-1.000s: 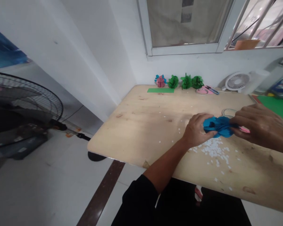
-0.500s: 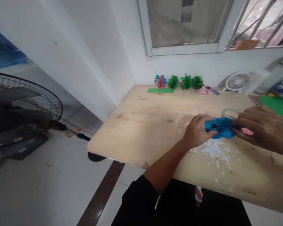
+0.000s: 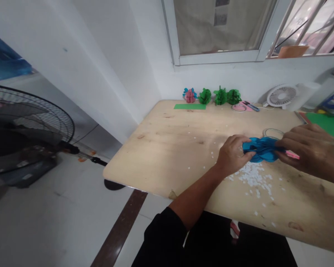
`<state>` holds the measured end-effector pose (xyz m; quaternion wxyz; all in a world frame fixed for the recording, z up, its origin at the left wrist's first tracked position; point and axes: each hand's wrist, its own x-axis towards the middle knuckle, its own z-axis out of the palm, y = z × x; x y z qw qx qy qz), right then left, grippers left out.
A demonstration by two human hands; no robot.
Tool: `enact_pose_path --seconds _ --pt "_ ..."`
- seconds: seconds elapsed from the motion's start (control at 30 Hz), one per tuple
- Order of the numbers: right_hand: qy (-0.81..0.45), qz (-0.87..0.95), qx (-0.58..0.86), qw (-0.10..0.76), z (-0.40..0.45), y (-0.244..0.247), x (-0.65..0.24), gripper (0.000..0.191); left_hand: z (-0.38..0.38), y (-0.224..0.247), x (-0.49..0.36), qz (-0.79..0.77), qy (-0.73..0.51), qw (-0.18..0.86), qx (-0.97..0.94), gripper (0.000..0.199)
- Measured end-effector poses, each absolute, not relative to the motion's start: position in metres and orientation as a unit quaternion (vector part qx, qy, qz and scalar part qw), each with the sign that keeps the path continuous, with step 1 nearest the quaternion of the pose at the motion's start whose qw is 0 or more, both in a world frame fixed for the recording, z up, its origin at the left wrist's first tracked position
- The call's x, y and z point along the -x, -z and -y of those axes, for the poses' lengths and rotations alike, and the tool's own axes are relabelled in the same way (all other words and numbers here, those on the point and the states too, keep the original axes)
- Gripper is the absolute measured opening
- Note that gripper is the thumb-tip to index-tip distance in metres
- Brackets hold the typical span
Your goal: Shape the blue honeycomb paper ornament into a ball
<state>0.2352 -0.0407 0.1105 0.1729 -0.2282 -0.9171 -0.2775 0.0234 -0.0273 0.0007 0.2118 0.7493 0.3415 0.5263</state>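
Observation:
A bright blue folded-paper piece (image 3: 263, 150), shaped like a flower with rounded petals, is held above the table between my two hands. My left hand (image 3: 233, 154) is closed on its left edge, thumb below and fingers above. At the opposite edge, my right hand (image 3: 303, 148) pinches the paper, with its fingertips partly hidden. A bit of pink paper (image 3: 292, 154) shows beside my right hand; I cannot tell whether it is held. Under the blue paper lies a scatter of small white paper bits (image 3: 253, 176). A ring of tape or wire (image 3: 272, 130) lies just behind it.
Along the wall stand several green paper balls (image 3: 220, 96) and a pink-and-blue one (image 3: 189, 95). A green strip (image 3: 189, 106), a utility knife (image 3: 251, 106) and a small white fan (image 3: 281, 96) are at the back of the wooden table (image 3: 156, 155). A large floor fan (image 3: 30, 122) stands left.
Both hands keep their hold on the blue paper. Its folds have shifted slightly and look a little flatter; otherwise the scene is the same.

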Motion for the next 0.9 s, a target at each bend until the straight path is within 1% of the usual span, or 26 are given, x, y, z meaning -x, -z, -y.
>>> enact_pose_path --seconds 0.2,0.37,0.6,0.8,0.9 --pt "0.273 0.920 0.223 0.171 0.0397 -0.1109 -0.2343 0.016 0.0282 -0.0009 -0.0233 -0.363 -0.500 0.164 -0.769 0.028" --pt "0.279 0.917 0.229 0.170 0.0412 -0.1133 -0.2305 0.019 0.0281 -0.0019 -0.0231 -0.372 -0.503 0.149 -0.765 0.025" --pt "0.285 0.915 0.232 0.165 0.0406 -0.1125 -0.2262 0.021 0.0249 0.0010 -0.0239 -0.382 -0.477 0.128 -0.781 0.018" --pt "0.292 0.916 0.229 0.153 0.0394 -0.1115 -0.2277 0.021 0.0256 0.0003 -0.0241 -0.379 -0.482 0.132 -0.779 0.015" --pt "0.290 0.916 0.231 0.154 0.0398 -0.1110 -0.2280 0.020 0.0274 -0.0011 -0.0240 -0.389 -0.471 0.147 -0.778 0.018"
